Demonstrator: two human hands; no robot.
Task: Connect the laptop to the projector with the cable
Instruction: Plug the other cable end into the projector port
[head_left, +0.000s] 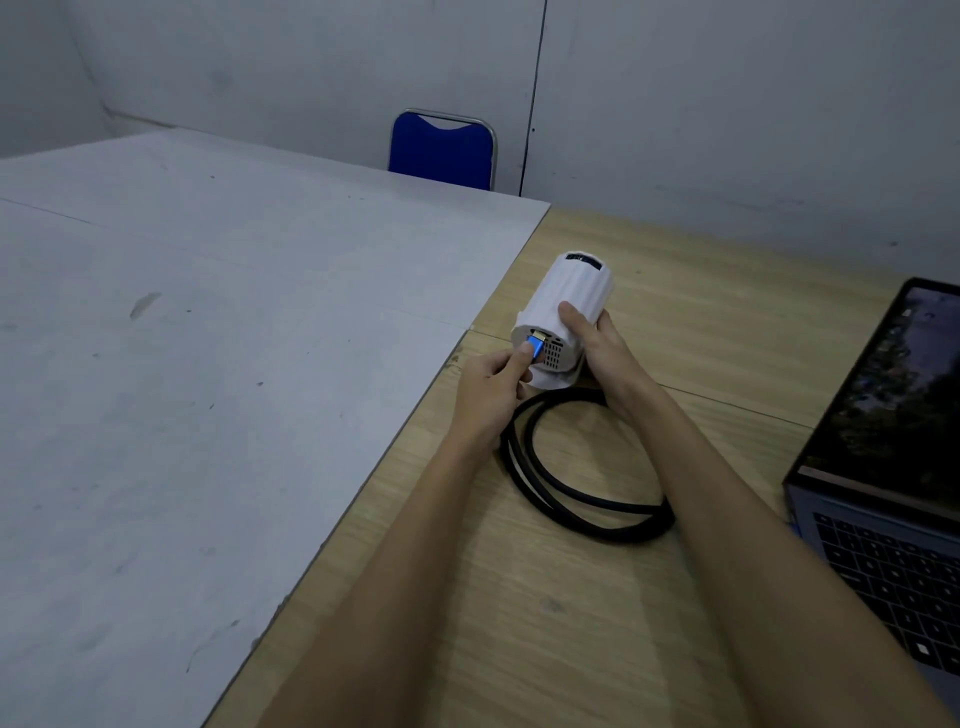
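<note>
The blue-shelled HDMI plug (535, 349) is pinched between the thumb and forefinger of the left hand (491, 387), and its metal tip is held right at the port on the near end face of the projector (563, 317). Whether the tip is fully seated cannot be told from here. The white cylindrical projector is lying on its side, and it is steadied by the right hand (597, 340), whose thumb is laid over the top of the shell while the other fingers are wrapped out of sight beneath.

So the projector end of the connection is the step in hand. A straight, firm push along the port's axis is called for next, with the body braced against it by the right hand. After that the other end must be found and taken to the laptop (883, 493), which is standing open at the right edge of the wooden table (701, 322).

Both forearms are stretched forward from the near edge, converging on the projector. Between them the black cable (576, 499) is coiled in a loose loop on the wood.
</note>
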